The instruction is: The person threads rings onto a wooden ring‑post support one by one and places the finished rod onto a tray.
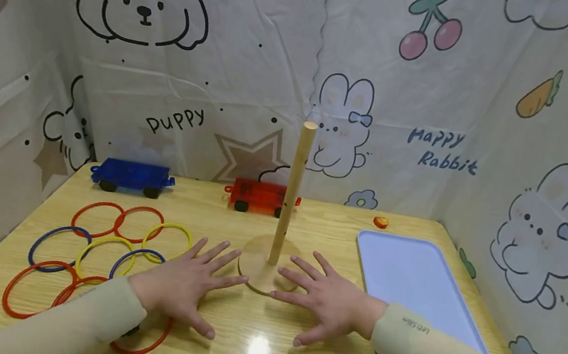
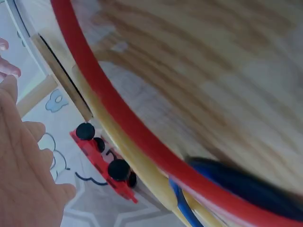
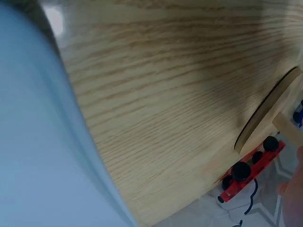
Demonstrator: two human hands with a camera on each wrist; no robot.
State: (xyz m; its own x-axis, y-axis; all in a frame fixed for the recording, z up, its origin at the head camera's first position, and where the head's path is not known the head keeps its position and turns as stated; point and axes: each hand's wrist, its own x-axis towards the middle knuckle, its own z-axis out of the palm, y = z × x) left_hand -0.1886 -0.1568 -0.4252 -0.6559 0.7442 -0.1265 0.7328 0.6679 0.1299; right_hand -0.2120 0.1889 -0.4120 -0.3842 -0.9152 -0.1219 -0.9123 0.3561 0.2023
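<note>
My left hand, fingers spread, is just left of a round wooden base with an upright wooden peg. The right hand mirrors it on the other side, fingers also spread. Neither holds anything. The fingertips are close to the base; whether they touch it or the table I cannot tell. Nearest the left hand and forearm lie several thin rings, some overlapping: red, yellow and blue. The left sleeve hides parts of some. In the left wrist view a red ring looms close.
At the back of the wooden table stand a blue wheeled cart and a red one. A pale blue tray lies at the right, partly behind my right sleeve. Behind it is a small orange object. Printed cloth surrounds the table.
</note>
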